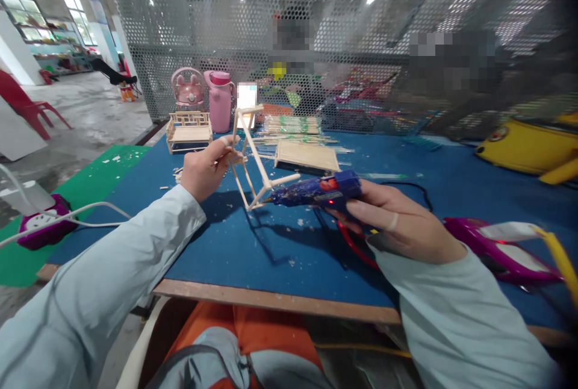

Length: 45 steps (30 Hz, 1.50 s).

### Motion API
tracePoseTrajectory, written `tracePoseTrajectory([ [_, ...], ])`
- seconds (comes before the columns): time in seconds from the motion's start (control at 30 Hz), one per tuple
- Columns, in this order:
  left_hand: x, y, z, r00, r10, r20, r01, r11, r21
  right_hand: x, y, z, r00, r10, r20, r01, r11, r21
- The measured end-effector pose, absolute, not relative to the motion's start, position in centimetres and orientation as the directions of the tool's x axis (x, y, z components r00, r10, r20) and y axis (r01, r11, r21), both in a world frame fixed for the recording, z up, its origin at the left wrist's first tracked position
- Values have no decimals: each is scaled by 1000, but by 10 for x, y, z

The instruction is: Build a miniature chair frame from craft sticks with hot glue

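Between the fingers of my left hand (206, 167) is a light wooden stick frame (256, 151), held tilted above the blue table. My right hand (406, 217) is wrapped round a blue glue gun (311, 190) with a small red light lit on it. The gun's nozzle points left and is at the frame's lower corner; whether it touches the wood I cannot tell. Behind my left hand stands a small wooden bench model (189, 133). A flat wooden panel piece (307, 156) lies beyond the glue gun.
Wrapped bundles of sticks (291, 125) lie at the back, near a pink bottle (220, 103) and a pink bag (188, 89). A purple power strip (501, 250) is at the right, beside a cable. Metal mesh (217, 28) rises behind the table (217, 256).
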<state>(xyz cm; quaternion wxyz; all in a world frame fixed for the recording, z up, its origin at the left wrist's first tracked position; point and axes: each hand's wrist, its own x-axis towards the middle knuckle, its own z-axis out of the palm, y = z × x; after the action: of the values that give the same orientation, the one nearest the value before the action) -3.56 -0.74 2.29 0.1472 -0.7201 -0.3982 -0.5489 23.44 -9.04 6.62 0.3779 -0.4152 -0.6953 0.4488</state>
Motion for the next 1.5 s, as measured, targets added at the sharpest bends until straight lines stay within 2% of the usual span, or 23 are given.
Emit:
tracePoseTrajectory([
  [0.2,-36,-6,22,95,403,910,721,-659,217,240,-86,68,-349,922,168,258,267,-929],
  [0.33,-35,-8,24,116,507,854,722,-634,278,240,-84,71,-335,918,214,259,308,-916],
  [0.47,-34,-9,26,173,716,677,713,-565,415,239,-85,75,-247,920,305,255,366,-895],
  [0.6,-35,-7,28,277,857,435,722,-484,495,245,-70,82,-183,894,408,437,446,-781],
  [0.7,-35,-8,30,331,894,302,744,-445,499,254,-41,80,-144,894,423,644,409,-646],
  [0.73,-35,-8,30,332,904,270,752,-427,503,257,-30,76,-146,888,436,735,393,-553],
  [0.8,-35,-9,31,317,928,198,766,-373,523,261,-11,65,-224,865,448,883,375,-283],
  [0.87,-35,-10,31,298,949,101,774,-302,557,264,3,52,-247,868,430,949,307,-76],
  [0.97,-36,-11,33,279,960,-35,758,-198,622,266,13,38,-190,880,436,982,179,67],
  [1.1,-40,-11,36,293,944,-153,710,-107,696,266,18,40,-61,858,510,998,51,33],
  [1.23,-39,-11,34,306,925,-224,674,-44,738,264,33,43,-32,864,503,995,74,-64],
  [1.33,-36,-12,30,316,925,-211,652,-50,756,263,46,38,-29,891,454,987,97,-127],
  [1.5,-35,-12,29,246,953,-179,649,-24,761,259,53,35,-48,922,385,995,80,-66],
])
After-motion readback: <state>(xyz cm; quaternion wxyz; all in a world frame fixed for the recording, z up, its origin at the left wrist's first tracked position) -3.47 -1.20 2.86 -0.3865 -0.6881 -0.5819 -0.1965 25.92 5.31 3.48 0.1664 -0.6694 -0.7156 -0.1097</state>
